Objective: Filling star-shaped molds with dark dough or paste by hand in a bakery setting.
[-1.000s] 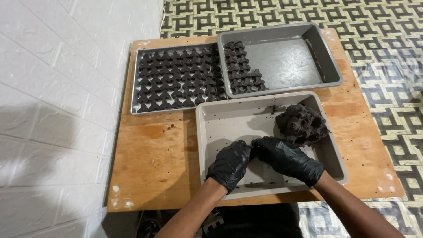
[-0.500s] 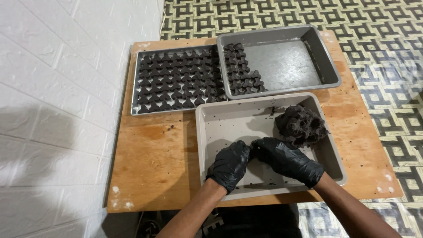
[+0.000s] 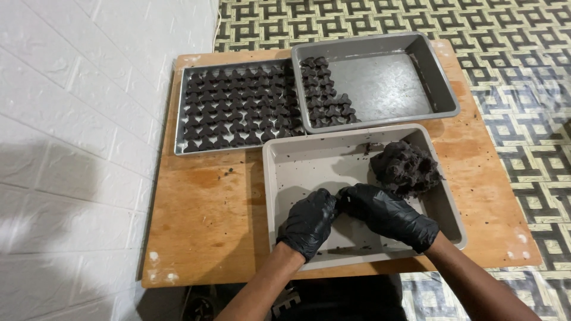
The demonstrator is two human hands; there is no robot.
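Both forearms reach in from the near edge, bare above black gloves. The left hand and right hand meet fingertip to fingertip (fingers curled, pinched together), right arm angled more steeply.

No packages, labels, signs or screens show anywhere in this view.

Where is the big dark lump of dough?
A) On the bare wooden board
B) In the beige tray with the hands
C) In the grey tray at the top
B: the dark lump sits in the far right corner of the beige tray, beyond both gloved hands.
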